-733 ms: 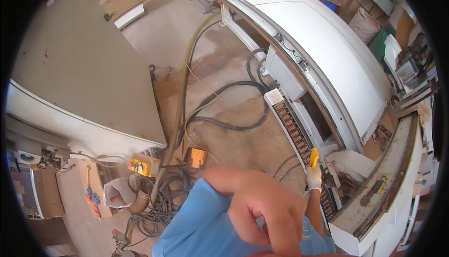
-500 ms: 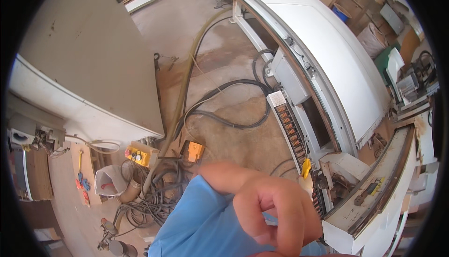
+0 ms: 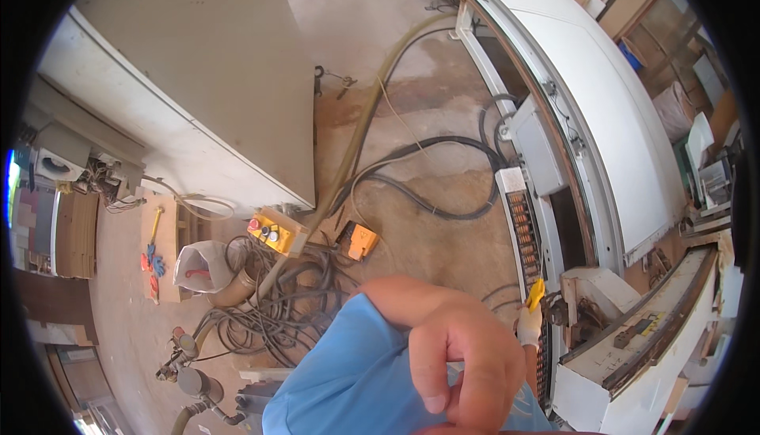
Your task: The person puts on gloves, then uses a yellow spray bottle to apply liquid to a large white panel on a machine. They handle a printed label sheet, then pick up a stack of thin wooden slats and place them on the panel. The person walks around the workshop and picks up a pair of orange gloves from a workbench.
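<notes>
My left hand [image 3: 467,348] is bare and large at the lower middle, raised in front of the blue shirt [image 3: 340,364]. Its fingers are curled, and nothing shows in them. Beyond it, to the right, my right hand [image 3: 528,326] wears a white glove, its fingers closed around a small yellow tool [image 3: 537,294]. The tool points upward; its exact kind cannot be made out. Right by that hand runs a long narrow white-edged strip [image 3: 511,178] with a row of orange-brown segments. Part of the strip is hidden behind my right hand.
A large white curved panel [image 3: 586,79] on a frame stands right. A grey cabinet [image 3: 214,55] fills the left. Tangled black cables [image 3: 269,316], an orange box [image 3: 362,241] and a yellow push-button box [image 3: 279,231] lie on the floor. A white-sided channel [image 3: 590,379] sits lower right.
The view has swung so the scene appears shifted right and down. My left hand stays curled at the lower middle. More of my gloved right hand shows, still holding the yellow tool.
</notes>
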The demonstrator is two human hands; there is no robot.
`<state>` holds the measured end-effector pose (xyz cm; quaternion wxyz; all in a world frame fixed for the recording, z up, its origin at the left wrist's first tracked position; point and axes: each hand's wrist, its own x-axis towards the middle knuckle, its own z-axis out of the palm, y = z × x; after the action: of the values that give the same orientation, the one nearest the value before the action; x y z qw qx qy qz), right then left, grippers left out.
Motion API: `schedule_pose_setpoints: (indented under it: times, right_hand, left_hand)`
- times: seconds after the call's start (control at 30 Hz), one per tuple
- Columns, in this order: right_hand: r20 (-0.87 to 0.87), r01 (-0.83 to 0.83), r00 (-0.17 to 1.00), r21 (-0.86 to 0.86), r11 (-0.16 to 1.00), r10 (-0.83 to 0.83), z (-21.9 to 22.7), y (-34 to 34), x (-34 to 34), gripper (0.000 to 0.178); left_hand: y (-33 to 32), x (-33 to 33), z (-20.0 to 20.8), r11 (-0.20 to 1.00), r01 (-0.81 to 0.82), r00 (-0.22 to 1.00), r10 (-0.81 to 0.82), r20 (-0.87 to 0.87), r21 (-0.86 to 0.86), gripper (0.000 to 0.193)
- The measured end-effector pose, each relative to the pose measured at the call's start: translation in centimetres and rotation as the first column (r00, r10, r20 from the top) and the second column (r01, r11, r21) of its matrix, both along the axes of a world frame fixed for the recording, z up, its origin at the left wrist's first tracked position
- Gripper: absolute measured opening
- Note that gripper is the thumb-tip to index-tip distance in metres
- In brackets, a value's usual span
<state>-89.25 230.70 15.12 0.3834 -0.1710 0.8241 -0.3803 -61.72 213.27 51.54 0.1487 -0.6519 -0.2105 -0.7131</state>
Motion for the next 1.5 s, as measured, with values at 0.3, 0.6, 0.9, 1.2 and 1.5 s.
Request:
schedule_pose_setpoints:
  times: [0.3, 0.6, 0.9, 1.2, 1.5]
  right_hand:
    - [-0.009, -0.076, 0.997, 0.232, 0.970, 0.080, -4.8, 12.4, 2.3, 0.017]
    - [-0.013, 0.050, 0.999, 0.322, 0.945, -0.048, -9.3, 27.9, 7.9, 0.020]
    - [0.016, 0.646, 0.756, 0.141, 0.750, -0.654, -5.6, 36.1, 9.5, 0.015]
    - [-0.627, 0.825, 0.499, 0.132, 0.550, -0.598, -8.0, 49.8, -2.2, 0.035]
    - [-0.557, 0.835, 0.504, 0.116, 0.538, -0.661, -8.0, 49.6, -19.5, 0.036]
  left_hand:
    - [5.2, -0.3, 2.2, 1.000, -0.006, 0.996, 0.005, 0.085, 0.021, 0.021]
    - [11.9, -1.4, 2.5, 0.970, -0.130, 0.977, 0.090, 0.194, 0.207, 0.027]
    - [14.3, -2.6, -5.2, 0.992, 0.124, 0.815, -0.097, 0.572, -0.008, 0.020]
    - [27.4, -8.1, -16.2, 0.999, 0.028, 0.129, -0.020, 0.991, 0.016, 0.025]
    - [29.0, -14.5, -16.3, 0.994, -0.085, 0.152, -0.051, 0.987, 0.064, 0.019]
